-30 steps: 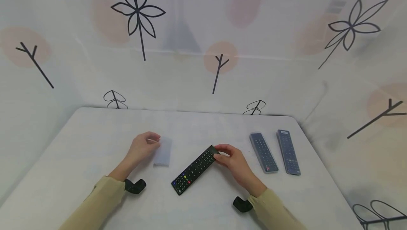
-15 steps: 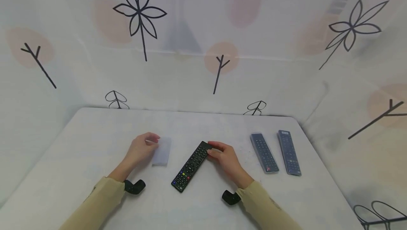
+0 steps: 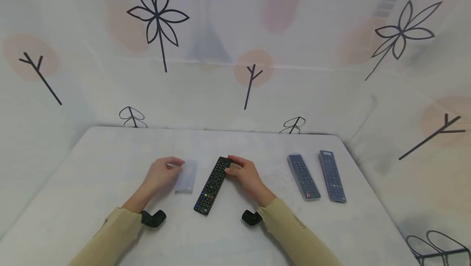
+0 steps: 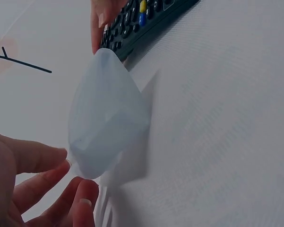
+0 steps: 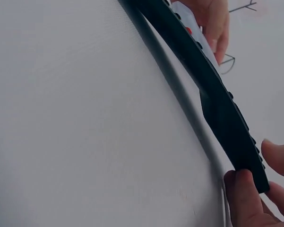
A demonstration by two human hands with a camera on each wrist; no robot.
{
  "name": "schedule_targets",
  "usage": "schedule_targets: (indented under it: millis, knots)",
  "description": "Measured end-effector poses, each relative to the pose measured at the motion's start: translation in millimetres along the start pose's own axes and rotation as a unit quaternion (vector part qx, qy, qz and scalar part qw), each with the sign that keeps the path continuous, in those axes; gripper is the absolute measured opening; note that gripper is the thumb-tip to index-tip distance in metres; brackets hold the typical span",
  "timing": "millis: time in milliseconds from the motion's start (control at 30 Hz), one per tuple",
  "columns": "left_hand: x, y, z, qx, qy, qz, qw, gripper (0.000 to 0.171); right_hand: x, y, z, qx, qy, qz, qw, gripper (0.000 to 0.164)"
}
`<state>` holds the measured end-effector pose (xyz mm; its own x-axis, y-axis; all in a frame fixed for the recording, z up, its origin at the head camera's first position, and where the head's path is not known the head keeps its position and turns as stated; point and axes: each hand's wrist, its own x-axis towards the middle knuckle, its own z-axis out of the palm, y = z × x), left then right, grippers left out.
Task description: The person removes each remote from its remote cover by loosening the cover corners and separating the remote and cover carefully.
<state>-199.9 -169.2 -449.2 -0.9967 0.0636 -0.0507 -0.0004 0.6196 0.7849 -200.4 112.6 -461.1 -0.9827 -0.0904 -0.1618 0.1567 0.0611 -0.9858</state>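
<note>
My right hand (image 3: 245,176) grips a black remote control (image 3: 211,186) by its far end, thumb on the button side and fingers underneath. In the right wrist view the remote (image 5: 212,99) is seen edge-on, raised off the white surface at the held end. On the left, my left hand (image 3: 162,175) pinches the edge of a translucent plastic sleeve (image 3: 187,176). From the left wrist view, that sleeve (image 4: 108,113) bulges open at its mouth, and the remote (image 4: 132,23) lies just beyond it. Sleeve and remote are a small gap apart in the head view.
Two more remotes lie on the right of the white table (image 3: 235,241): one dark blue-grey remote (image 3: 303,177), apparently in clear wrapping, and another remote (image 3: 332,176) beside it. A patterned cloth wall (image 3: 206,94) stands behind the table.
My right hand has moved left with the black remote, bringing it nearer the sleeve and turning it more upright in the head view. The left hand stays almost still with the sleeve.
</note>
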Motion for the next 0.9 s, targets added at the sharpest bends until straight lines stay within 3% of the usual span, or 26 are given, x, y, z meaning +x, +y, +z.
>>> schedule_targets:
  millis: [200, 400, 567, 900]
  knots:
    - [0.1, -0.1, 1.1, -0.031, -0.003, -0.007, 0.9995, 0.032, 10.2, 2.0, 14.4, 0.008, -0.006, -0.017, 1.000, 0.062]
    - [0.3, 1.4, 0.9, -0.018, -0.002, 0.006, 0.9998, 0.034, 17.3, 3.6, 26.8, 0.018, 0.005, -0.022, 1.000, 0.060]
    - [1.2, 1.7, 2.2, -0.018, -0.006, -0.003, 0.9998, 0.034, 20.7, 2.3, 36.6, 0.008, 0.001, -0.034, 0.999, 0.060]
    - [-1.8, 3.8, 1.4, -0.019, -0.008, -0.007, 0.9998, 0.036, 23.8, -4.8, 49.3, -0.104, 0.004, -0.052, 0.993, 0.053]
